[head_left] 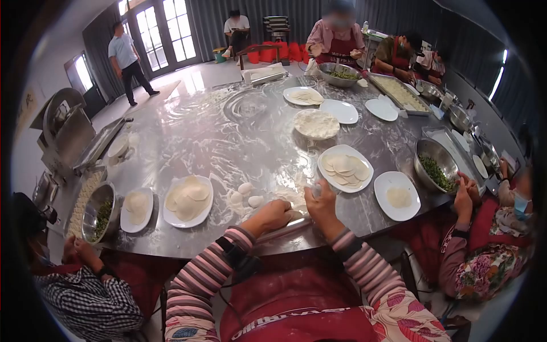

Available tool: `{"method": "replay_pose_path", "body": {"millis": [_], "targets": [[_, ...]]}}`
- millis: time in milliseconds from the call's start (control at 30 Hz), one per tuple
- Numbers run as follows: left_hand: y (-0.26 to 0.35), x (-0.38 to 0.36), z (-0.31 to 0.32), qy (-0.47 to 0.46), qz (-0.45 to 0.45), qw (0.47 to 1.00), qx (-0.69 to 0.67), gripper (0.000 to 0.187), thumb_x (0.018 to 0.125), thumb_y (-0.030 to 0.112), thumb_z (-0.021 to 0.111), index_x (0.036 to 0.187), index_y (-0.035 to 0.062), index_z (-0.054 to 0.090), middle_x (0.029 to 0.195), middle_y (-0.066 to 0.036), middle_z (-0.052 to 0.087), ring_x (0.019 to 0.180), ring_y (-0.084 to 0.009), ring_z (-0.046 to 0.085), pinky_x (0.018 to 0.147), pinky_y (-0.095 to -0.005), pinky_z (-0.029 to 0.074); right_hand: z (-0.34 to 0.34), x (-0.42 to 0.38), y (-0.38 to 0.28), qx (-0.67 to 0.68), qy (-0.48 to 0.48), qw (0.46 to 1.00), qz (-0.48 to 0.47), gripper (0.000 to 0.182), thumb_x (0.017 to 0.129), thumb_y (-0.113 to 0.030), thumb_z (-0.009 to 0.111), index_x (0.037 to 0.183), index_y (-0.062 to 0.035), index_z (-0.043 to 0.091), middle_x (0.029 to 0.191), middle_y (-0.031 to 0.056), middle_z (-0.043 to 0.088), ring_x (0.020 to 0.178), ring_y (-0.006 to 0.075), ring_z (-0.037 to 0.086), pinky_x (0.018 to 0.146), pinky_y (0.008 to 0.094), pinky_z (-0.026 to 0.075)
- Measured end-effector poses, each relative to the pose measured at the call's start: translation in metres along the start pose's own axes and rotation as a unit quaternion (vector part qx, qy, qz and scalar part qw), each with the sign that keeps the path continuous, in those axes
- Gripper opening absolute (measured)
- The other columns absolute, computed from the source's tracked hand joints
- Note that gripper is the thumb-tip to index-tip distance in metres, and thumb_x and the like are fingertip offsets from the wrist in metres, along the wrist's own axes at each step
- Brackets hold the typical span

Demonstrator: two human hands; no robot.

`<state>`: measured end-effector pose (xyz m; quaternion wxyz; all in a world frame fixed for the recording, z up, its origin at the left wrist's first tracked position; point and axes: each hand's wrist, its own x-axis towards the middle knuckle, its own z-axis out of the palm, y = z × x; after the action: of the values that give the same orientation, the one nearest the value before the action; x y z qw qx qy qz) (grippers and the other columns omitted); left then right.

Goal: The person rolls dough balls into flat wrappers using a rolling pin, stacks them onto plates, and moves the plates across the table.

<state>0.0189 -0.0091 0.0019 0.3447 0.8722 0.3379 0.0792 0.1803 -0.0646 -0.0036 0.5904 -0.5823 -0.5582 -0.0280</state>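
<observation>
At the near edge of the metal table, my left hand [273, 218] is closed, its fingertips on a small piece of dough [294, 215]. My right hand [322, 206] is curled just to the right, at the end of a pale rod that looks like a rolling pin [285, 229]; the palm side is hidden. Small dough balls [255, 201] lie on flour beyond my left hand. A white plate [210, 212] stacked with round dough wrappers [189, 198] stands to the left. Another plate [370, 167] of wrappers [345, 168] lies beyond my right hand.
A mound of flour [316, 123] sits on a plate farther back. At right are a plate [405, 212] with wrappers and a steel bowl [426, 149] of green filling; another such bowl [86, 219] is at left. People work on both sides and across the table.
</observation>
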Motion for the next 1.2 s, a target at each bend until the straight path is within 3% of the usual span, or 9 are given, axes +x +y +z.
{"method": "replay_pose_path", "body": {"millis": [133, 200, 233, 300, 367, 533, 633, 867, 1200], "targets": [[-0.001, -0.015, -0.001, -0.007, -0.040, 0.999, -0.030, 0.016, 0.078, 0.010, 0.056, 0.087, -0.0016, 0.061, 0.078, -0.018, 0.064, 0.078, -0.0291, 0.062, 0.069, -0.0382, 0.047, -0.034, -0.034, -0.006, -0.033, -0.022, 0.999, -0.032, 0.021, 0.076, -0.006, 0.067, 0.087, -0.0028, 0.049, 0.061, 0.0167, 0.055, 0.056, 0.0359, 0.059, 0.050, 0.0408, 0.045], [0.005, -0.020, -0.002, -0.019, -0.034, 0.998, -0.047, 0.016, 0.078, 0.010, 0.056, 0.087, -0.0017, 0.061, 0.079, -0.019, 0.064, 0.078, -0.0297, 0.062, 0.069, -0.0382, 0.047, -0.039, -0.039, -0.016, 0.024, -0.006, 0.998, 0.055, 0.021, 0.076, -0.005, 0.067, 0.086, -0.0027, 0.049, 0.060, 0.0155, 0.054, 0.056, 0.0366, 0.059, 0.051, 0.0406, 0.046], [0.008, -0.022, -0.001, -0.032, -0.024, 0.997, -0.062, 0.016, 0.078, 0.010, 0.056, 0.088, -0.0019, 0.061, 0.081, -0.019, 0.064, 0.079, -0.0303, 0.062, 0.070, -0.0381, 0.047, -0.032, -0.029, -0.007, -0.065, -0.019, 0.996, -0.057, 0.021, 0.076, -0.006, 0.067, 0.087, -0.0025, 0.049, 0.061, 0.0169, 0.055, 0.057, 0.0373, 0.059, 0.051, 0.0407, 0.046], [0.011, -0.014, 0.001, -0.017, -0.024, 0.997, -0.064, 0.018, 0.079, 0.012, 0.055, 0.088, -0.0021, 0.061, 0.081, -0.020, 0.064, 0.078, -0.0297, 0.062, 0.070, -0.0381, 0.047, -0.007, -0.008, -0.004, 0.024, -0.002, 0.999, 0.033, 0.021, 0.076, -0.006, 0.067, 0.087, -0.0025, 0.049, 0.063, 0.0189, 0.056, 0.057, 0.0381, 0.058, 0.050, 0.0413, 0.045], [0.007, -0.002, 0.006, 0.052, -0.034, 0.996, -0.066, 0.021, 0.078, 0.016, 0.057, 0.086, -0.0026, 0.064, 0.084, -0.025, 0.064, 0.082, -0.0390, 0.062, 0.076, -0.0420, 0.047, 0.007, 0.004, 0.005, 0.017, -0.002, 1.000, 0.023, 0.020, 0.076, -0.007, 0.067, 0.086, -0.0025, 0.050, 0.064, 0.0199, 0.057, 0.057, 0.0379, 0.059, 0.050, 0.0413, 0.045], [-0.001, -0.004, 0.003, -0.008, -0.018, 0.999, -0.040, 0.020, 0.077, 0.015, 0.056, 0.085, -0.0019, 0.063, 0.084, -0.025, 0.064, 0.084, -0.0383, 0.062, 0.075, -0.0422, 0.047, -0.026, -0.025, -0.007, 0.008, -0.007, 1.000, 0.019, 0.019, 0.076, -0.006, 0.067, 0.084, -0.0031, 0.050, 0.061, 0.0189, 0.055, 0.055, 0.0363, 0.059, 0.048, 0.0404, 0.045], [-0.007, -0.014, 0.001, -0.011, -0.033, 0.998, -0.048, 0.015, 0.079, 0.012, 0.057, 0.086, -0.0014, 0.060, 0.077, -0.017, 0.062, 0.071, -0.0223, 0.059, 0.068, -0.0359, 0.046, -0.038, -0.041, -0.011, 0.034, -0.002, 0.998, 0.044, 0.019, 0.075, -0.005, 0.067, 0.084, -0.0040, 0.049, 0.061, 0.0170, 0.054, 0.051, 0.0356, 0.057, 0.045, 0.0401, 0.043], [-0.001, 0.000, 0.008, 0.033, -0.007, 0.999, -0.024, 0.026, 0.078, 0.020, 0.054, 0.089, -0.0022, 0.062, 0.085, -0.025, 0.063, 0.085, -0.0410, 0.060, 0.076, -0.0452, 0.046, 0.003, 0.003, 0.005, 0.008, -0.023, 0.999, 0.023, 0.021, 0.077, -0.006, 0.066, 0.088, -0.0027, 0.049, 0.067, 0.0216, 0.057, 0.060, 0.0396, 0.059, 0.051, 0.0432, 0.044], [0.000, -0.013, 0.004, -0.003, 0.003, 1.000, -0.012, 0.024, 0.077, 0.016, 0.055, 0.091, -0.0024, 0.061, 0.086, -0.023, 0.063, 0.083, -0.0376, 0.061, 0.073, -0.0413, 0.047, -0.015, -0.018, -0.007, 0.016, 0.003, 0.999, 0.050, 0.020, 0.076, -0.006, 0.067, 0.086, -0.0022, 0.050, 0.064, 0.0194, 0.057, 0.058, 0.0369, 0.060, 0.051, 0.0408, 0.046]]}}
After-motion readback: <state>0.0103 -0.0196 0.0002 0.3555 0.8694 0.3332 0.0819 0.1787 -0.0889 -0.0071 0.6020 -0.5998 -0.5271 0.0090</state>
